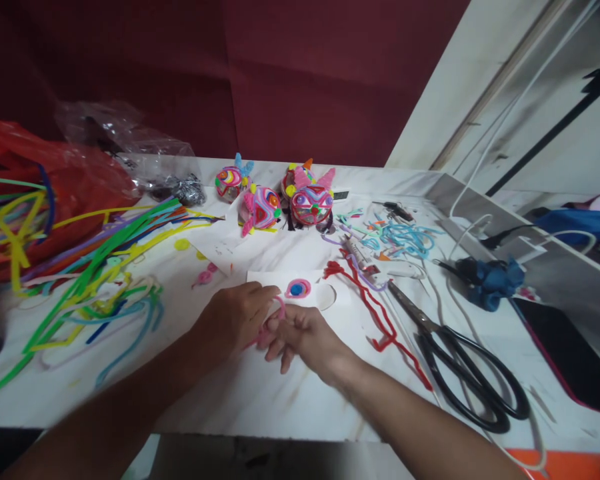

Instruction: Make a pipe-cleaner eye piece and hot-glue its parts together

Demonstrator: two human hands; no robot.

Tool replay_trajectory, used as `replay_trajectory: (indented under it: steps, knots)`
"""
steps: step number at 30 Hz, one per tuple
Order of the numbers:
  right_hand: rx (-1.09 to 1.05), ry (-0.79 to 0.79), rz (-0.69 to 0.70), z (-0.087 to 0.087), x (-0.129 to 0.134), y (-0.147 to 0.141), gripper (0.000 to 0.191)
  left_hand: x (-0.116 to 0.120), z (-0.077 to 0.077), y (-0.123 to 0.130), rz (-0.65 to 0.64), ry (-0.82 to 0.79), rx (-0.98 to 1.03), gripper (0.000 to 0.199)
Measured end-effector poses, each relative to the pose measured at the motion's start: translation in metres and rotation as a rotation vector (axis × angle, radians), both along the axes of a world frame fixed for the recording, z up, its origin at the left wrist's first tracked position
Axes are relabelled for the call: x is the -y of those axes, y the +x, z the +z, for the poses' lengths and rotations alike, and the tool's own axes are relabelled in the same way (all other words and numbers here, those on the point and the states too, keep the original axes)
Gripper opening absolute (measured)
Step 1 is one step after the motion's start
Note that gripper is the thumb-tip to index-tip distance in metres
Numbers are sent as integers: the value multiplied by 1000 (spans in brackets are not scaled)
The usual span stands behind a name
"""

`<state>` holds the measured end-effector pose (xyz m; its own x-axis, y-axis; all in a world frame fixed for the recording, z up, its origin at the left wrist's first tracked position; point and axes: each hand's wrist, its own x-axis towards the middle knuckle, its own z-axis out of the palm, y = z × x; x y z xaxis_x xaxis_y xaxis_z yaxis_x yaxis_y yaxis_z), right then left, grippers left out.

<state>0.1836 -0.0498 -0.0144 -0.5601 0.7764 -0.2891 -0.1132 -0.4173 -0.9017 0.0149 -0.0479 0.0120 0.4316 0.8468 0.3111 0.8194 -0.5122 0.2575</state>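
Left hand [237, 313]: pinches pink strand [281, 305].
Right hand [305, 333]: closed on the same strand.
Risk: blue-and-pink coil [297, 289], near the fingers, could shift if a knuckle brushes it.

The left hand [237, 311] and the right hand [307, 339] are bare, with slim fingers and rounded knuckles. Each wrist is uncovered and narrower than the forearm behind it. The left forearm [133, 393] and the right forearm [405, 403] are also bare over the near edge of the worktop [265, 410], thickening smoothly toward the elbow. The fingernails look short, though blur makes that hard to confirm.
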Motion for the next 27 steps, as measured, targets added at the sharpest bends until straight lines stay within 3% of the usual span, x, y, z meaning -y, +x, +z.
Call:
replay_trajectory:
  steps: [5, 16, 23, 27]
  knots:
    - [-30, 19, -50, -2, -4, 2, 53, -2, 1, 3, -36, -44, 140, 30]
    - [-79, 30, -173, 0, -9, 4, 46, -5, 1, 4, 106, 8, 323, 21]
    - [25, 139, -154, 0, -9, 4, 33, -11, 5, 2, 240, -166, 495, 15]
    - [50, 198, -155, -2, -11, 6, 34, -15, 4, -1, 240, -373, 668, 17]
